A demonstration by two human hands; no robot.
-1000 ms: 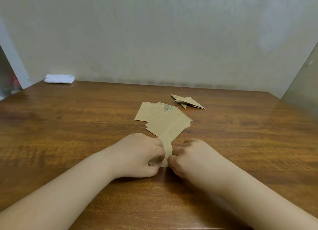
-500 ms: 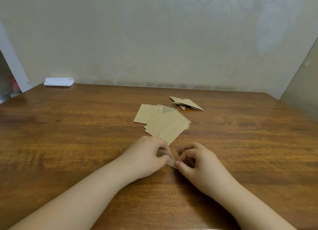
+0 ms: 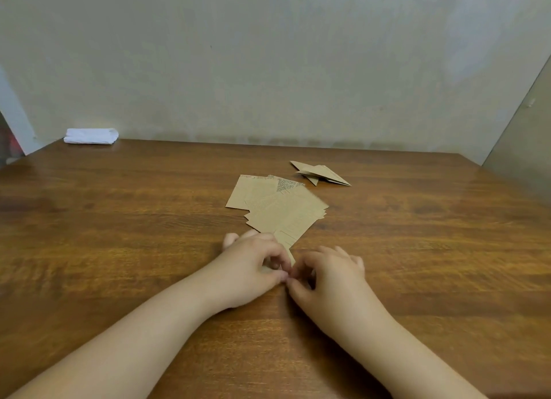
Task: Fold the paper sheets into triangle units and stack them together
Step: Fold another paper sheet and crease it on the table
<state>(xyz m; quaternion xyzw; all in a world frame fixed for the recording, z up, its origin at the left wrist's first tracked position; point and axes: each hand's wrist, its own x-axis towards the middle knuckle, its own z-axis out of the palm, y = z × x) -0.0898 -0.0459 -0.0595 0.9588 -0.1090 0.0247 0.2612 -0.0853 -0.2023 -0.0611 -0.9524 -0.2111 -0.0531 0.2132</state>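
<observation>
The left hand [image 3: 253,267] and right hand [image 3: 328,275] are curled round one small folded sheet [image 3: 290,257]; few finished triangle units [image 3: 320,173] are stacked beyond the unfolded sheets [image 3: 277,209], so most folding is judged left.

You are sitting at a glossy wooden table [image 3: 119,234] that is reaching back to a plain, stained pale wall [image 3: 268,70]. A folded white cloth [image 3: 91,136] is lying at the table's far left corner, against that wall.
</observation>
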